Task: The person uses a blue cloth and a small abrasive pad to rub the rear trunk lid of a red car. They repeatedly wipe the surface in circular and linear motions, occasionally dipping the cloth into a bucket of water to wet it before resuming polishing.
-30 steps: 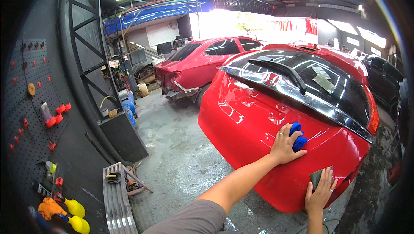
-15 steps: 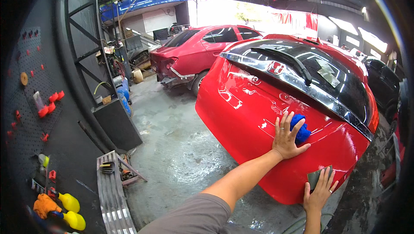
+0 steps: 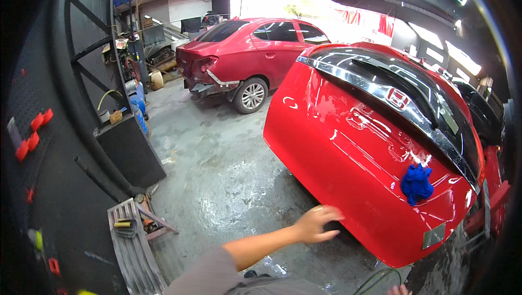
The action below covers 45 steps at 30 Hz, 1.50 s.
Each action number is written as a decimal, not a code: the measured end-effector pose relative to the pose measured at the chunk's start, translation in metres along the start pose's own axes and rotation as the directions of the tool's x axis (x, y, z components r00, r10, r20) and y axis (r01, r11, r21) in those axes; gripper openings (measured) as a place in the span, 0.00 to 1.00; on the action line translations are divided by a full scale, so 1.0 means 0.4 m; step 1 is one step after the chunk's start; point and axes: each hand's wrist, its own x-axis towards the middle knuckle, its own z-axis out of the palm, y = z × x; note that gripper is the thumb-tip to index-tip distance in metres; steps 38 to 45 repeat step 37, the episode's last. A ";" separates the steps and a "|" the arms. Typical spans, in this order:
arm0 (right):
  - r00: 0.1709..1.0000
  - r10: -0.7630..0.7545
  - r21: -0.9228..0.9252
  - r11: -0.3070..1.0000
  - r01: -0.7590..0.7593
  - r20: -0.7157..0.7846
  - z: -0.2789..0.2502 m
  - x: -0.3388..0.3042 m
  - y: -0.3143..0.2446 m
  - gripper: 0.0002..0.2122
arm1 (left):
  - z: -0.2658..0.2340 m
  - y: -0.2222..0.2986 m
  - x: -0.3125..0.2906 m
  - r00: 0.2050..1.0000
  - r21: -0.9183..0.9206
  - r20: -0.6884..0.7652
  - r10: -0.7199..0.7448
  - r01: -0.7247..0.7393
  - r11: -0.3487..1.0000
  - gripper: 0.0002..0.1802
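Note:
My left hand [image 3: 319,224] is off the red tailgate [image 3: 348,170], in the air by its lower left edge. It is empty, with the thumb and fingers apart and slightly curled. Of my right hand [image 3: 399,290] only a bit shows at the bottom edge; its grip is hidden. A crumpled blue cloth [image 3: 417,184] lies on the tailgate's right half. Below it, near the lower right corner, a greyish-green square of what looks like sandpaper [image 3: 434,236] lies flat on the paint. Neither hand touches the cloth or the square.
A red sedan [image 3: 261,50] with its rear bumper off stands behind, to the left. Left of me are a slatted metal bench [image 3: 130,246], a dark box [image 3: 133,148] and a wall with red holders [image 3: 33,132]. A hose [image 3: 380,278] lies on the wet grey floor [image 3: 217,186].
Both hands have come off the tailgate: the left from beside the blue cloth, the right from the green square. Cloth and square stay on the panel. My view has shifted.

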 end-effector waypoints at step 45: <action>0.555 0.319 -0.573 0.730 0.373 0.768 3.033 2.083 0.237 0.29 | -1.241 -0.487 -1.584 -0.815 -0.494 -0.388 -0.430 0.578 -0.650 0.21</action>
